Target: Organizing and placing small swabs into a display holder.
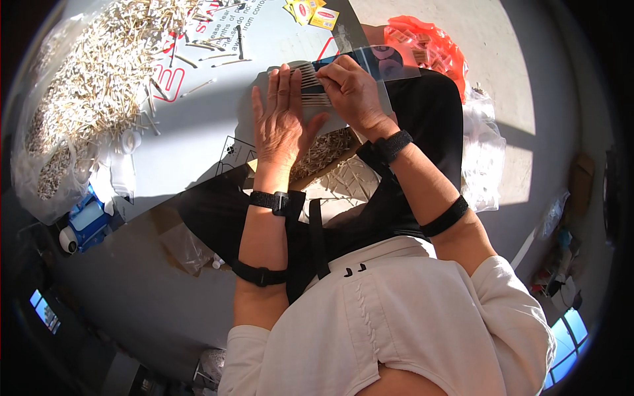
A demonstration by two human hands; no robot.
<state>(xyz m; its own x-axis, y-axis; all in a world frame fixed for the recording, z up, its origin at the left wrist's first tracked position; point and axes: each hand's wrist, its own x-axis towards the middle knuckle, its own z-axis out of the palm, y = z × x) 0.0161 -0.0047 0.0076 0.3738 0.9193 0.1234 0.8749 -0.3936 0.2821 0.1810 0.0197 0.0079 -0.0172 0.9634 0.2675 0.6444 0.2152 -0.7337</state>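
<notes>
My left hand [279, 119] lies flat, fingers straight, on a row of thin pale sticks [316, 100] that rest on a grey card [343, 122]. My right hand [353, 89] is curled over the same row from the right, fingertips pressing the sticks beside a clear plastic sleeve with a dark blue end [383, 63]. More loose sticks [327, 148] lie on the lap just below the hands. Both wrists wear black straps.
A big heap of the same sticks [99, 79] fills a clear plastic sheet at the upper left, on a white printed sheet [198, 119]. An orange mesh bag [426, 46] and clear plastic bags [485, 155] sit to the right. Yellow packets [310, 13] lie at the top. A blue-and-white object [86, 224] stands at the left.
</notes>
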